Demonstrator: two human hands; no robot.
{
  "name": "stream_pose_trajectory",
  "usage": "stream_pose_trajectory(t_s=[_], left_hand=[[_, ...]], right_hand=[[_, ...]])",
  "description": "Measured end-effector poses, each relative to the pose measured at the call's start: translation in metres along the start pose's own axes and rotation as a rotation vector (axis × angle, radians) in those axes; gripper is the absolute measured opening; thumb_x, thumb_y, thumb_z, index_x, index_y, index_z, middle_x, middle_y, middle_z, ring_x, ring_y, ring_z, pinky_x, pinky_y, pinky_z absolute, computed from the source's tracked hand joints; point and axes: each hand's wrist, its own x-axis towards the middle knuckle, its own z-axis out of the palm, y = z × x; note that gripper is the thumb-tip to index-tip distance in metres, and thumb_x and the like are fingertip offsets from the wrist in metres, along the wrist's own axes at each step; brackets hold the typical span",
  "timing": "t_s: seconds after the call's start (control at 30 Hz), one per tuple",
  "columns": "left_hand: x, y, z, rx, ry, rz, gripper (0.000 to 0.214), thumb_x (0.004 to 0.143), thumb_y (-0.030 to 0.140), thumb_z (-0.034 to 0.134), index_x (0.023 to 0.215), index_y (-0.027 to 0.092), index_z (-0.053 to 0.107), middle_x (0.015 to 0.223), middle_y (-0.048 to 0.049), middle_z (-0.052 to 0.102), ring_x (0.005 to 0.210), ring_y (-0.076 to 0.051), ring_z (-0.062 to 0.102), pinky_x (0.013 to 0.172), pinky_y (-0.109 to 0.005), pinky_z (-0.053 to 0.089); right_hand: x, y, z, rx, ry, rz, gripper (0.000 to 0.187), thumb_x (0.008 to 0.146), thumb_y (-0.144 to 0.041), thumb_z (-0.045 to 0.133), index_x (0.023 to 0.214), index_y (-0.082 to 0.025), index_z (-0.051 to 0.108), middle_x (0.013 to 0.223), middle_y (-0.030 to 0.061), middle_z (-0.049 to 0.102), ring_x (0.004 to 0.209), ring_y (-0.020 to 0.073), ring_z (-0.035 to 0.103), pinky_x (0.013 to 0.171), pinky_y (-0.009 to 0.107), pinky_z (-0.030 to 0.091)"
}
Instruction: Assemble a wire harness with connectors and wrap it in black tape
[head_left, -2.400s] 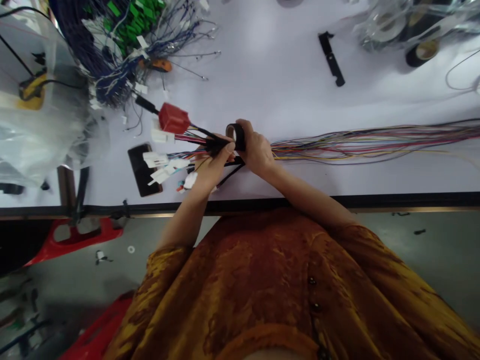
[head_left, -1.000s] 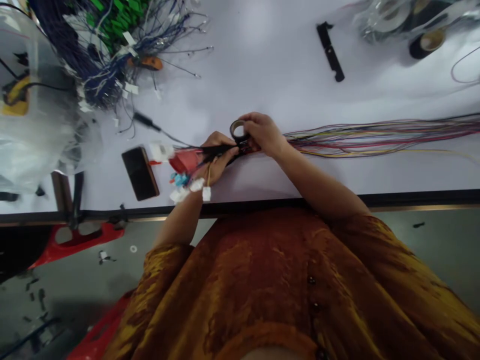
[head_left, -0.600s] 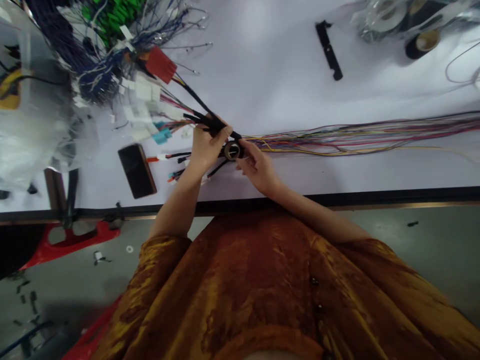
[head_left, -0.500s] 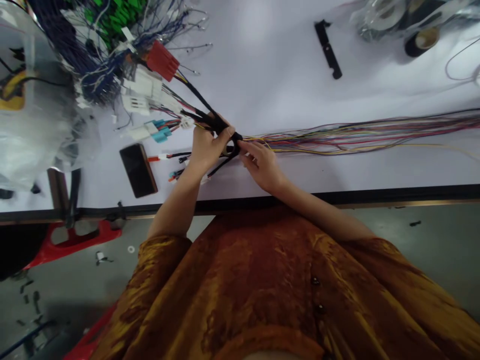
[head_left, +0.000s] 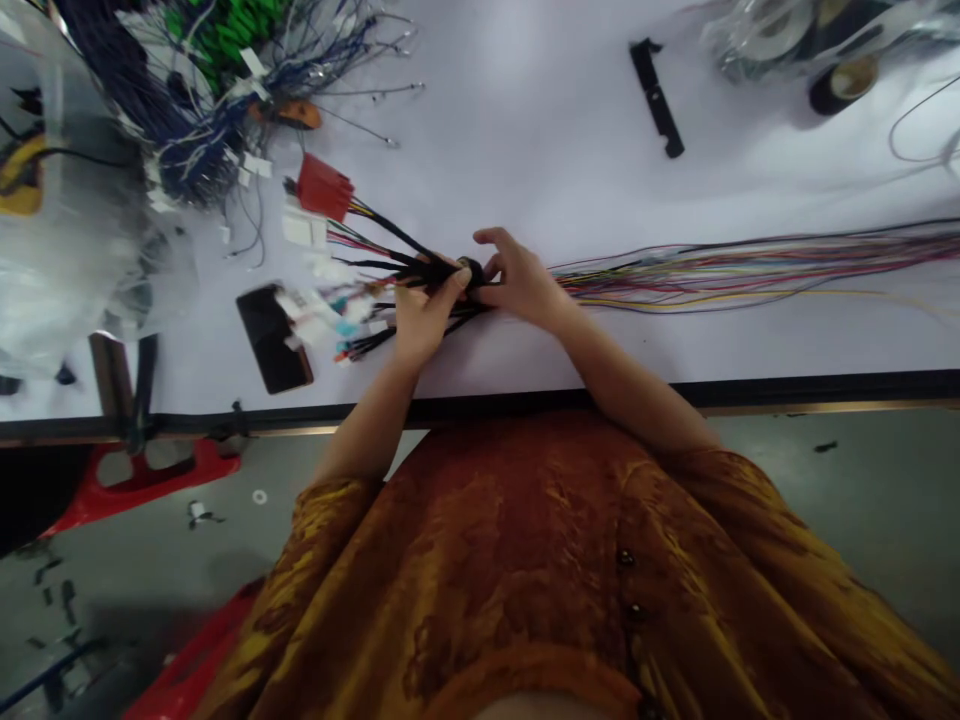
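The left hand (head_left: pixel 424 320) is clenched round the black-taped trunk of a wire harness (head_left: pixel 431 268). The right hand (head_left: pixel 521 285), fingers loosely curved, pinches a roll of black electrical tape (head_left: pixel 471 272) against it, just above the desk (head_left: pixel 525 150). Beyond lies a red connector (head_left: pixel 324 187).

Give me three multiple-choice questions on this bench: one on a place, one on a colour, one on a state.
1. Where is the phone?
A) On the table
B) Held in a hand
C) On the floor

2. What colour is the large connector?
A) Green
B) Red
C) Yellow

3. What is the left hand doing?
A) Lying open
B) Pointing at the phone
C) Gripping the taped wires

Answers:
1. A, it lies on the tabletop.
2. B, its housing is plainly red.
3. C, the fingers close around the black-taped wires.
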Motion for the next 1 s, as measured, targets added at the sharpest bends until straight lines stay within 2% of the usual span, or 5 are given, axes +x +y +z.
stream_pose_trajectory(t_s=[0.1,0.33,0.6,0.8,1.0], left_hand=[[0.000,-0.013,0.001,-0.079,-0.036,-0.027,0.036,0.075,0.046,0.083,0.097,0.024,0.065,0.090,-0.0020,0.069,0.087,-0.019,0.070,0.081,-0.034,0.058],[0.000,-0.022,0.004,-0.061,-0.014,-0.018,0.034,0.076,0.048,0.082,0.085,0.022,0.062,0.095,-0.0043,0.071,0.092,-0.019,0.070,0.088,-0.035,0.058],[0.004,-0.029,0.013,-0.152,0.058,-0.067,0.042,0.078,0.060,0.078,0.085,0.023,0.060,0.084,-0.0032,0.072,0.076,-0.017,0.070,0.074,-0.033,0.060],[0.008,-0.025,0.008,-0.044,0.059,0.016,0.040,0.080,0.059,0.076,0.082,0.022,0.061,0.079,-0.0024,0.069,0.076,-0.018,0.069,0.075,-0.032,0.058],[0.006,0.003,0.000,0.059,-0.017,0.149,0.037,0.083,0.057,0.074,0.086,0.022,0.064,0.085,-0.0028,0.071,0.083,-0.019,0.070,0.080,-0.032,0.057]], right_hand=[[0.012,0.007,-0.007,0.196,-0.103,0.050,0.043,0.089,-0.040,0.062,0.126,-0.020,0.052,0.075,-0.0018,0.060,0.064,0.0141,0.058,0.061,0.028,0.051],[0.030,0.018,0.002,0.326,0.119,0.182,0.025,0.093,-0.033,0.052,0.114,-0.021,0.053,0.069,-0.0037,0.050,0.053,0.0111,0.050,0.050,0.025,0.046],[-0.045,-0.015,0.001,0.508,0.088,0.189,0.036,0.091,-0.038,0.055,0.122,-0.020,0.054,0.082,0.0002,0.063,0.050,0.0082,0.056,0.046,0.022,0.050],[-0.065,-0.002,0.033,0.266,0.043,0.007,0.052,0.095,-0.032,0.052,0.145,-0.018,0.047,0.095,0.0056,0.071,0.074,0.0144,0.069,0.070,0.029,0.059],[-0.057,0.004,0.002,-0.170,0.159,-0.303,0.030,0.094,-0.034,0.062,0.120,-0.022,0.069,0.113,0.0112,0.068,0.101,0.0243,0.064,0.096,0.044,0.054]])
